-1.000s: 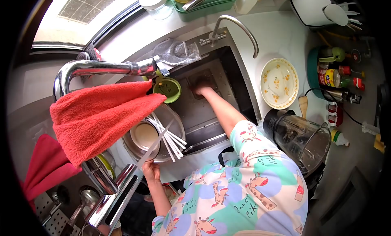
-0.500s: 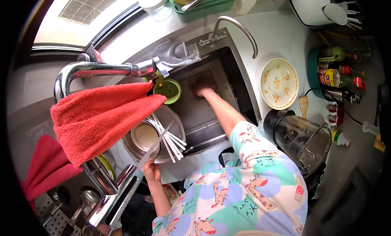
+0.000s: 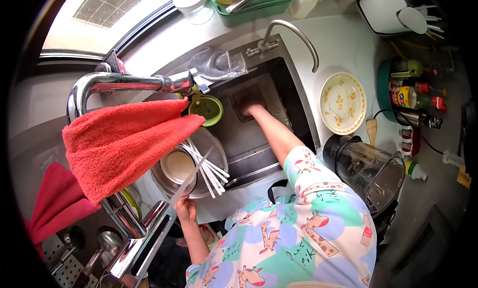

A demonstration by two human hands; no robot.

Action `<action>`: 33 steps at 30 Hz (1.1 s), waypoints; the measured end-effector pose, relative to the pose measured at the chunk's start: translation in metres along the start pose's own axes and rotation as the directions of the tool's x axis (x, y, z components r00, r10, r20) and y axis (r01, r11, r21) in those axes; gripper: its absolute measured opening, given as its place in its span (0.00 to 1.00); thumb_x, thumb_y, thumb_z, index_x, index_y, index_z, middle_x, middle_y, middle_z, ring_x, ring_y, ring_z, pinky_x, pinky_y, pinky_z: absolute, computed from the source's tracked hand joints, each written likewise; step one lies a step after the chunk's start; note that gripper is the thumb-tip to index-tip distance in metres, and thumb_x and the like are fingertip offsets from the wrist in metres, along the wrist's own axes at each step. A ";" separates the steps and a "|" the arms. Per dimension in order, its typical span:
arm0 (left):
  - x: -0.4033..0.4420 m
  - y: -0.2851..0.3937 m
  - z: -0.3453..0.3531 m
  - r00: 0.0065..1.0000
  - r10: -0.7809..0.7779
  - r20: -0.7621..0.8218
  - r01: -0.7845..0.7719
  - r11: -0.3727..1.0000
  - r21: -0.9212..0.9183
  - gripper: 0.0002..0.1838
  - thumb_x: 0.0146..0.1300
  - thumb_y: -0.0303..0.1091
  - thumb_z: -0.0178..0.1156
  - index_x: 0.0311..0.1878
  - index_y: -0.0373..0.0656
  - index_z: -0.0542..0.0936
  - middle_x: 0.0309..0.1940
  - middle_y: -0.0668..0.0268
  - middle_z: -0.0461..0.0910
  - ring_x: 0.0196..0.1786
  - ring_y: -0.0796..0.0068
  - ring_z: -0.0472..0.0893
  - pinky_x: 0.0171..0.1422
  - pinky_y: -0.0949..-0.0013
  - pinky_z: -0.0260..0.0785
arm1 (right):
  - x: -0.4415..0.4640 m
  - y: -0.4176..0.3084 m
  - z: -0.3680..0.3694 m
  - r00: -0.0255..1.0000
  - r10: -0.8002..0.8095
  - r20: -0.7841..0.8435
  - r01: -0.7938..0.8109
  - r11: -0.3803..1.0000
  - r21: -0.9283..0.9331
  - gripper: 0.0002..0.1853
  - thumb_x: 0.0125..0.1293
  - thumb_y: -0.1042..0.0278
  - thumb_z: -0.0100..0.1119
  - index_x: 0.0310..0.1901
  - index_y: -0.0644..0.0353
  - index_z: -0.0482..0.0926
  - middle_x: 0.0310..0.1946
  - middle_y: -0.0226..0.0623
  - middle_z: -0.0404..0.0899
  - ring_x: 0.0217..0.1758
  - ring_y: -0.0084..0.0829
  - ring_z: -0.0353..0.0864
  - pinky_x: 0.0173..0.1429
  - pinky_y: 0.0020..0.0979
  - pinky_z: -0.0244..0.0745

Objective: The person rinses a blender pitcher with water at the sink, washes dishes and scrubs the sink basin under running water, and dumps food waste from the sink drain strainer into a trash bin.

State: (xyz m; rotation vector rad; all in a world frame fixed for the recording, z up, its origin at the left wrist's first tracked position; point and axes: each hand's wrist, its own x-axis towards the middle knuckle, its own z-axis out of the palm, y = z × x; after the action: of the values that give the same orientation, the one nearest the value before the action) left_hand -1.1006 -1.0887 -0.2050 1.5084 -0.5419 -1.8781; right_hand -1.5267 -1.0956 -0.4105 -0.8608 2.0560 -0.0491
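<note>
At the floor of the dark sink (image 3: 244,144), toward its far edge, the right hand (image 3: 250,109) reaches into the square drain recess (image 3: 239,117). Its outline is dim and blurred, so I cannot tell whether its fingers are spread or closed, or on what. The left hand (image 3: 185,209) has its fingers bent at the near rim of the metal basin (image 3: 219,147); how firmly it grips cannot be told.

The work at the recess looks under way rather than finished: the hand is down in it, and pale specks or droplets dot the sink floor. The basin, at the sink's left end, holds a round bowl (image 3: 178,166) and loose white sticks (image 3: 211,171), which lean out over its right rim. Beside it, also at the left, sits a green cup (image 3: 205,110). The flowered plate (image 3: 343,103) is outside, on the surface (image 3: 343,49) near the sink's right edge; whether any of these has been washed, I cannot tell.

Further out, a silvery mesh cloth (image 3: 216,64) lies over the sink's far-left edge, and a thin curved tap (image 3: 298,29) rises from its far-right corner. A clear jug (image 3: 368,169) lies near the near-right corner, bottles stand beyond it, a red towel (image 3: 129,144) hangs at the left, and a window (image 3: 107,9) lights the far-left corner.
</note>
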 end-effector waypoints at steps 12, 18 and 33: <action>-0.005 0.003 0.014 1.000 -0.014 -0.018 0.013 1.000 -0.006 0.30 0.49 0.14 0.49 0.59 0.44 0.70 0.56 0.63 0.75 0.59 0.64 0.75 0.64 0.60 0.69 | -0.007 -0.002 -0.006 0.998 0.013 0.065 -0.008 0.997 -0.073 0.44 0.60 0.25 0.38 0.67 0.55 0.64 0.70 0.40 0.59 0.73 0.39 0.57 0.73 0.37 0.54; -0.003 0.002 0.008 1.000 -0.016 -0.015 0.016 1.000 -0.012 0.30 0.49 0.14 0.49 0.59 0.44 0.70 0.56 0.63 0.75 0.59 0.64 0.74 0.65 0.60 0.69 | -0.009 -0.004 -0.008 0.996 -0.072 0.049 0.076 0.993 -0.093 0.42 0.62 0.28 0.39 0.67 0.54 0.64 0.70 0.40 0.59 0.73 0.40 0.57 0.73 0.37 0.55; -0.006 0.005 0.017 0.997 -0.016 -0.078 0.017 1.000 0.016 0.30 0.48 0.14 0.49 0.59 0.43 0.70 0.56 0.63 0.75 0.60 0.66 0.73 0.66 0.61 0.67 | -0.004 0.001 -0.005 0.997 0.014 0.081 -0.013 1.000 -0.007 0.35 0.64 0.36 0.45 0.57 0.62 0.75 0.61 0.44 0.72 0.64 0.42 0.70 0.68 0.36 0.64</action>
State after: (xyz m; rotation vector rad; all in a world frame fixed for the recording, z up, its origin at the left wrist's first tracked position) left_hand -1.1149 -1.0894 -0.1932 1.5948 -0.5120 -1.8227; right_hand -1.5292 -1.0942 -0.4052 -0.8395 1.9872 0.0001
